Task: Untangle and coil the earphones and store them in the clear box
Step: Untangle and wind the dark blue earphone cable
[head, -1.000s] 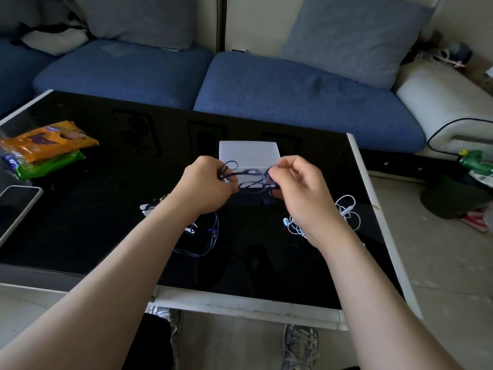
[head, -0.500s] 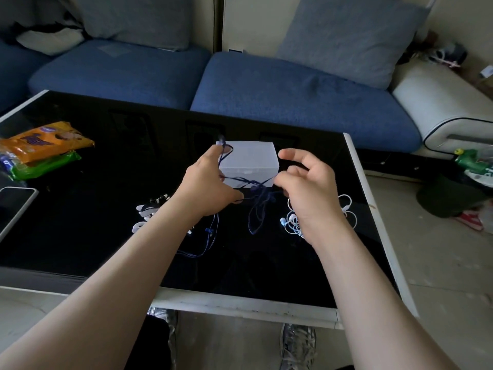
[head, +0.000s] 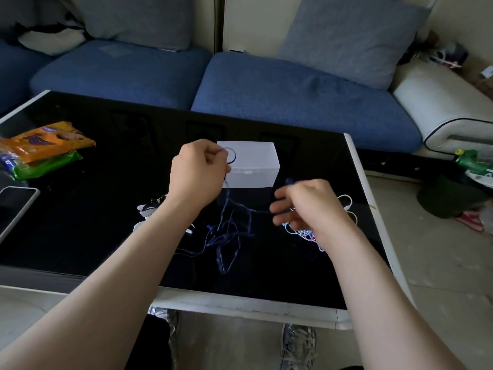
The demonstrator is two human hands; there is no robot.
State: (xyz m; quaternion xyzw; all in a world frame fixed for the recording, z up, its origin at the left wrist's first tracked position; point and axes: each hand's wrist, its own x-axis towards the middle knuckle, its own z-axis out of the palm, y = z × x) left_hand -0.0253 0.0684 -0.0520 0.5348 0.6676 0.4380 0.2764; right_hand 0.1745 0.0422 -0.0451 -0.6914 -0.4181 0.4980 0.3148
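Centre frame, the left hand [head: 198, 174] is raised above a glossy black table top with a white rim [head: 106, 231], its fingers curled and pinching the thin dark blue earphone cable [head: 226, 236]; a small loop of that cable stands out beside the fingertips against the clear rectangular plastic box [head: 253, 169]. The box sits on the table just behind the hands, its lid down. From the left hand the cable drops to a loose tangle lying on the table in the lower centre, between the two forearms, and one strand runs across to the right hand [head: 306, 206]. That hand is at centre right, lower than the left and blurred, fingers curled inward; whether they actually pinch the strand cannot be told. Partly under the right hand lies a bundle of white earphones [head: 346, 206], and near the left wrist a black-and-white earphone set [head: 149, 209]. At the left edge are an orange snack packet [head: 45, 141] on a green packet [head: 48, 166], and a white-edged phone [head: 16, 206] below them. A blue sofa [head: 293, 100] with a grey cushion [head: 352, 36] fills the top of the frame.
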